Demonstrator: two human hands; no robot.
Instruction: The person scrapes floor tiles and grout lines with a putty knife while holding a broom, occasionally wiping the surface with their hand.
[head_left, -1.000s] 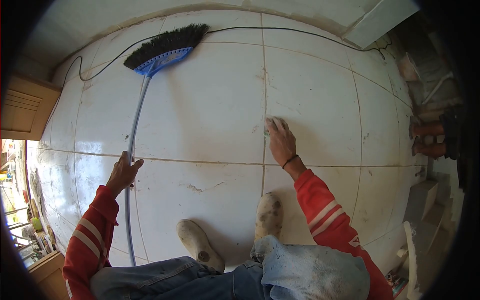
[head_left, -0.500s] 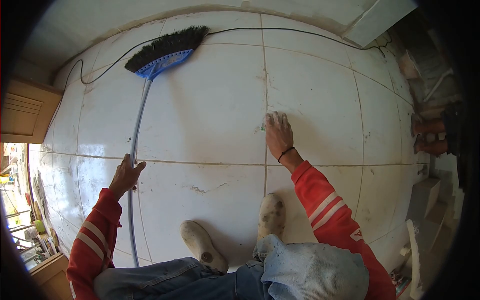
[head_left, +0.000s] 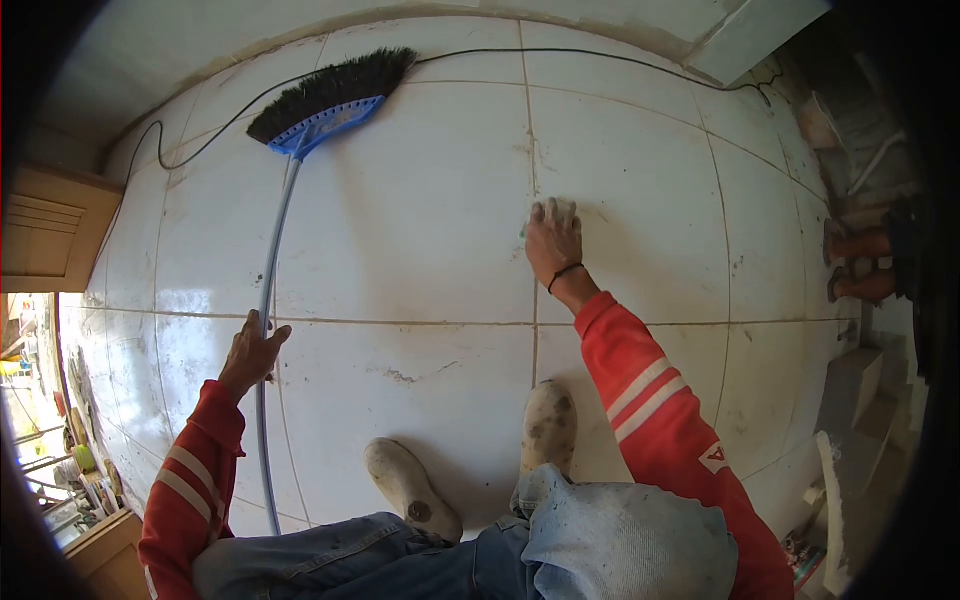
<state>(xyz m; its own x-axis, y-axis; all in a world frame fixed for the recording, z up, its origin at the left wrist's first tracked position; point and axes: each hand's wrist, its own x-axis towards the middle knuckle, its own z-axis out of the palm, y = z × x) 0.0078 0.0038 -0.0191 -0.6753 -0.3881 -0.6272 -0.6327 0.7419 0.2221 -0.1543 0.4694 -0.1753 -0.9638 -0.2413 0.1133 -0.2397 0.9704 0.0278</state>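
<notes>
A small green bit [head_left: 522, 231] is showing at the left edge of the right hand [head_left: 555, 245], which is reaching down over a tile joint [head_left: 537, 300] with its fingers part bent and their tips towards the floor [head_left: 430, 240]; whether it is gripping the bit or only pressing on it, one cannot tell. Over the last second this hand has been shifting farther from the body and a little leftward, the green bit going along with it, so the work is seemingly passing to a farther stretch of the joint. The left hand [head_left: 252, 355] is keeping its place, curling loosely around the handle of the broom [head_left: 325, 117], the thumb standing out to the right; the broom head is lying beyond that hand, bristles pointing away. Counting outward, there are one green bit, two hands of the wearer, one broom and one dark wristband [head_left: 566, 275], circling the right wrist. Two spotted boots [head_left: 410, 485] are standing nearer the body than the right hand, to its left and just below it. One dark cable [head_left: 520, 50] is running well beyond both hands, two wooden panels [head_left: 60, 230] are showing left of the left hand, and another person's two legs [head_left: 860, 243] are appearing well right of the right hand.
</notes>
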